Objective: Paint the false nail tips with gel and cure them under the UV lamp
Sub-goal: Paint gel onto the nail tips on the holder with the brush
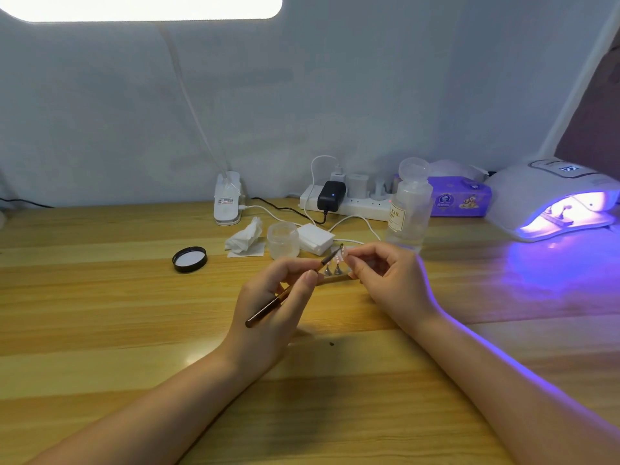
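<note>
My left hand point(271, 307) grips a thin brown gel brush point(285, 293), its tip raised toward a pale false nail tip point(342, 255). My right hand point(385, 276) pinches that nail tip between thumb and fingers. Below the tip, two small metal cone stands point(332, 270) sit on a wooden strip point(335, 280). The white UV lamp point(550, 196) at the far right glows purple, with small stands visible inside its opening. An open frosted jar point(282, 239) stands just behind my hands, and its black lid point(189, 259) lies to the left.
On the wooden desk point(134, 330) are a crumpled tissue point(245, 236), a stack of white pads point(315, 238), a clear liquid bottle point(407, 206), a power strip with a black adapter point(332, 196), a purple tissue pack point(459, 196) and a clip lamp base point(228, 203).
</note>
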